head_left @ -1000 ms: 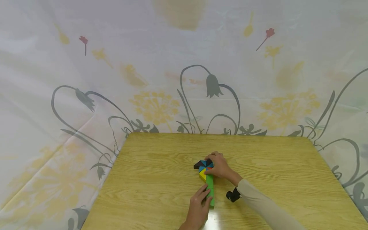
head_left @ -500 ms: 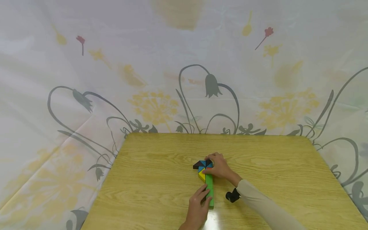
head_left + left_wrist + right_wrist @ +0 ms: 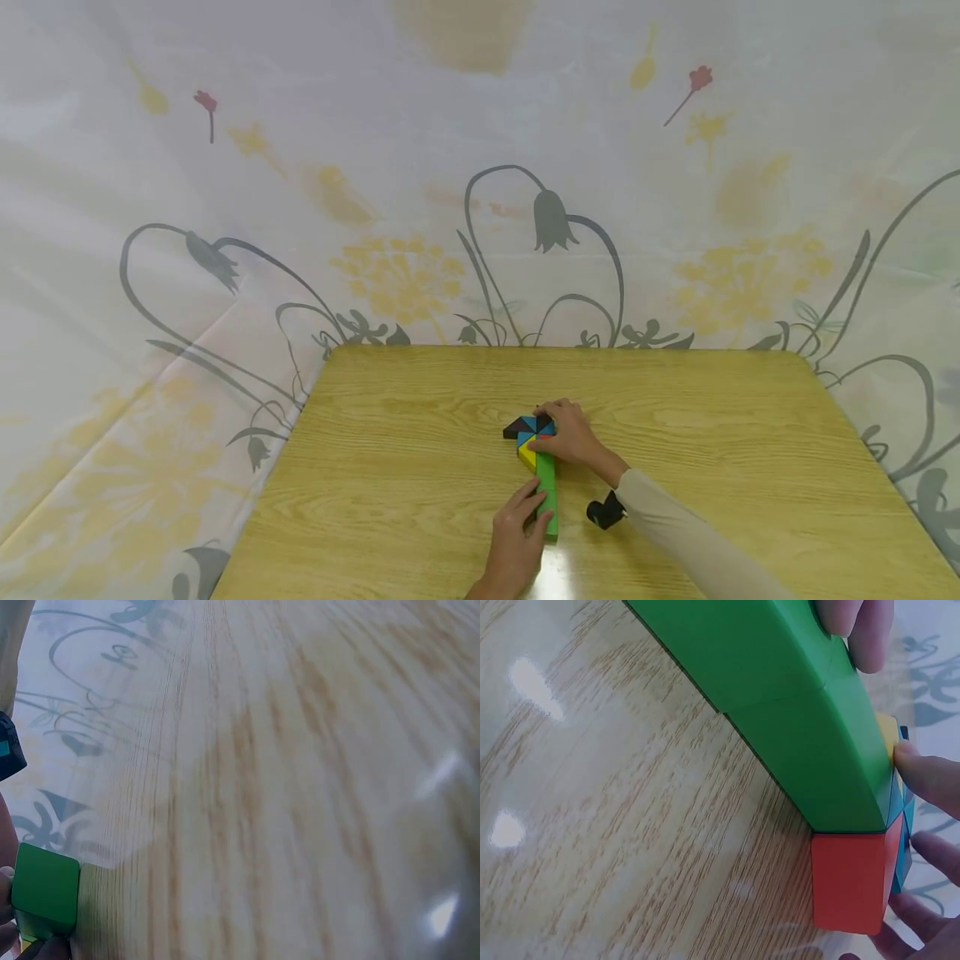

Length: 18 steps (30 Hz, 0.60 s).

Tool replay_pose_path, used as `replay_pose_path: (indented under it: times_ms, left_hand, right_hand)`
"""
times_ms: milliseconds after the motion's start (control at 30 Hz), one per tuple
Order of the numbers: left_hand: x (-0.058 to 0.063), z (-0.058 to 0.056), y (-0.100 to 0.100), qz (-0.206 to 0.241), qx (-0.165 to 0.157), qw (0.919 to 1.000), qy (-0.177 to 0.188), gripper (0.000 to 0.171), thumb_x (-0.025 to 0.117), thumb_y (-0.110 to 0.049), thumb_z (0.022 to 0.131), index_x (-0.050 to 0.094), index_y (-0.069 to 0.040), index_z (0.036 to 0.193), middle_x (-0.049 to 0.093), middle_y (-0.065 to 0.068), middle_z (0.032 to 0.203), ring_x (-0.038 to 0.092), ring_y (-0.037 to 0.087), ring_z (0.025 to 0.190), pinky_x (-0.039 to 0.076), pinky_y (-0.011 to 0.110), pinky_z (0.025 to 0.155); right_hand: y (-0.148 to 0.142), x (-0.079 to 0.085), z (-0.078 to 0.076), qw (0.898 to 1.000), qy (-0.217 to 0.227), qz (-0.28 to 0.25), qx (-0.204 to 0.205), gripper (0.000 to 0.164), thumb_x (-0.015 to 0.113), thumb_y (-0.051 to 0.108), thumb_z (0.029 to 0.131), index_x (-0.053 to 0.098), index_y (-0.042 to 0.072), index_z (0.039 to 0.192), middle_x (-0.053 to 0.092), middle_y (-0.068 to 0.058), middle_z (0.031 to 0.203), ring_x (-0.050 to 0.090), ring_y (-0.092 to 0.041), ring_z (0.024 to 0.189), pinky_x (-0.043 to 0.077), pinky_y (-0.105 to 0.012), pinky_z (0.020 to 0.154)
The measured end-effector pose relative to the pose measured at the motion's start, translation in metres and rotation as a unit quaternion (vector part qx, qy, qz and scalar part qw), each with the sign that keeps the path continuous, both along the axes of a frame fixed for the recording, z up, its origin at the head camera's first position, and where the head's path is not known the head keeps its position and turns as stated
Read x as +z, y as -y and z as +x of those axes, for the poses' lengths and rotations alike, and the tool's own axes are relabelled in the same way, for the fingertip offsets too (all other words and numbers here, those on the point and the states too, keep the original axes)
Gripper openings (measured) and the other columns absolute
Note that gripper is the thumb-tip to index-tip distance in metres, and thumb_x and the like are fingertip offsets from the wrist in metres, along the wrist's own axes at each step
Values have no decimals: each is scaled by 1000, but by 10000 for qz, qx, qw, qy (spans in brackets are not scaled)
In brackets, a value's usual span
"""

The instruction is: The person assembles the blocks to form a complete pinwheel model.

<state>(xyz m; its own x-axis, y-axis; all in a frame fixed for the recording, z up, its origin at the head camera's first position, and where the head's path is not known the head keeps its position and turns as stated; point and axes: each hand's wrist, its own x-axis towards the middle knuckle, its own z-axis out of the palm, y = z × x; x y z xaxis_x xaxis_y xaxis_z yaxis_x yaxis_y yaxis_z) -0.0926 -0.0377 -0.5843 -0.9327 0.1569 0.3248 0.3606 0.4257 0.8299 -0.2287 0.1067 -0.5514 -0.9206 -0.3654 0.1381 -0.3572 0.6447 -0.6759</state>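
Observation:
Two green blocks (image 3: 547, 492) lie end to end on the table in the head view; the right wrist view shows the seam between them. My left hand (image 3: 517, 529) holds the nearer green block, thumb and fingers along its sides. At the far end lies a pinwheel-like cluster of blue (image 3: 529, 423), black, red and yellow blocks. My right hand (image 3: 573, 435) spans that cluster, its thumb on the yellow block (image 3: 527, 456) and its fingertips at the far black block (image 3: 545, 409). A red block (image 3: 847, 881) abuts the green end in the right wrist view.
The wood-grain table (image 3: 390, 467) reaches back to a flower-printed curtain (image 3: 420, 167). A small black device (image 3: 606, 510) sits under the right forearm, beside its cream sleeve (image 3: 690, 533).

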Motion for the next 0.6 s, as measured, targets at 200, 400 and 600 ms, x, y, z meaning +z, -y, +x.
replay_pose_path:
  times_ms: [200, 400, 600]
  left_hand:
    - [-1, 1, -1, 159, -123, 9995, 252, 30, 60, -12, 93, 62, 6, 117, 50, 19, 134, 54, 33, 117, 50, 21, 89]
    - [1, 1, 3, 447, -260, 9980, 359, 34, 56, -17, 96, 59, 6, 120, 49, 21, 134, 54, 32, 116, 51, 22, 88]
    - [20, -8, 32, -350, 72, 9983, -454, 31, 58, -18, 96, 62, 2, 120, 54, 19, 130, 54, 34, 116, 51, 38, 92]
  right_hand:
    - [-5, -2, -2, 9999, -75, 83, 45, 47, 79, 27, 78, 64, 4, 116, 54, -18, 116, 49, -39, 107, 47, -55, 83]
    - [-21, 17, 5, 9998, 45, -130, 114, 37, 72, 19, 84, 63, 2, 115, 55, -18, 117, 51, -39, 108, 47, -55, 87]
    - [-52, 47, 13, 9991, -276, -275, 190, 31, 72, 19, 85, 65, 4, 112, 58, -17, 116, 52, -39, 108, 47, -57, 87]
